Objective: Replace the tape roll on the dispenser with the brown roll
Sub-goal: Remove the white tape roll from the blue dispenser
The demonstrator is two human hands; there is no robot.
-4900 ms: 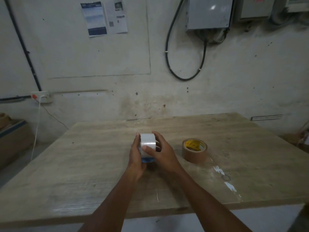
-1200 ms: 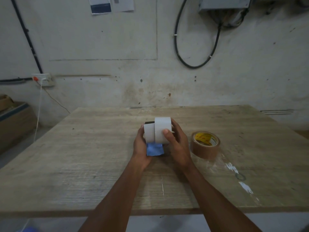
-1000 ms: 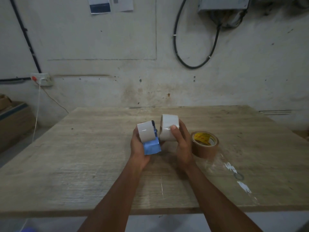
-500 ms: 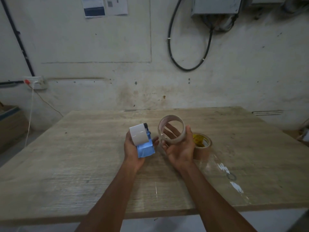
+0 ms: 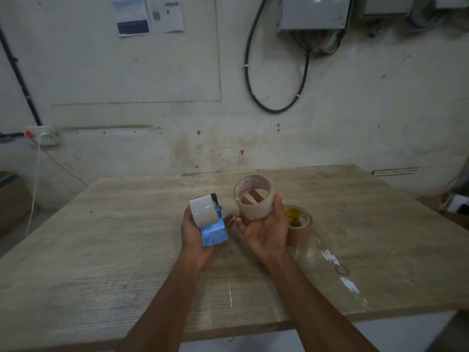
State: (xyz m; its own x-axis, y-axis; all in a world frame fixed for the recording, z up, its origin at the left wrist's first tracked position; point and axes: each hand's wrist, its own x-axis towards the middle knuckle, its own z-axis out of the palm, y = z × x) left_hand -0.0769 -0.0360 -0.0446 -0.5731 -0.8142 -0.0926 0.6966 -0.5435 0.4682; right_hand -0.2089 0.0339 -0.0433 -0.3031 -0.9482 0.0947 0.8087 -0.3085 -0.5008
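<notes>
Above the middle of the pale wooden worktop (image 5: 101, 250), the person's two bare arms reach forward, both hands raised off the surface. The left grip (image 5: 195, 232) is clenched around a blue plastic tape dispenser (image 5: 214, 233), with fingertips showing past the blue body on its right side. A white curved drum (image 5: 204, 212) sits at the top of the dispenser, with a small dark part at its far edge.

The right grip (image 5: 266, 229), palm turned up, is grasping a pale, see-through, ring-shaped roll of tape (image 5: 253, 208). The thumb lies on the outer face at the right, and fingers (image 5: 251, 198) show through the open core. The pale roll is held just beside the dispenser but apart from it, its opening tilted up toward the camera.

The brown roll of packing tape (image 5: 300, 224), with a yellow label inside its core, lies flat on the worktop just behind and to the right of the right grip. The grip hides part of it, and whether the two touch cannot be told. White smears (image 5: 350, 284) mark the worktop nearer its right edge.

On the stained white wall behind hang a grey metal box (image 5: 314, 13), a looping black cable (image 5: 246, 66), two printed sheets (image 5: 147, 13) and a wall socket (image 5: 42, 134) with a thin white cord (image 5: 35, 186) running down.
</notes>
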